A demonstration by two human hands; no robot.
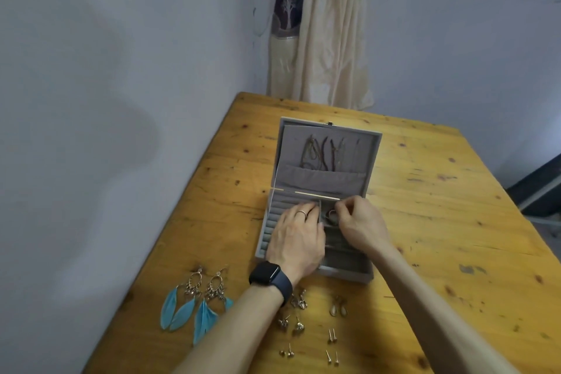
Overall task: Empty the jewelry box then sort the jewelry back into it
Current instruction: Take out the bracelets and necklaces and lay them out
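Left hand (pixel 296 240) flat on jewelry box (pixel 349 274); right hand (pixel 361 225) curled beside ring (pixel 331 214).

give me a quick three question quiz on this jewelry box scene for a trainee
1. True or false: the jewelry box is closed.
2. Where do the blue feather earrings lie? A) in the lid pocket B) on the table, outside the box C) on the ring rolls
3. Which wrist wears the watch?
Key: 1 false; 2 B; 3 left.
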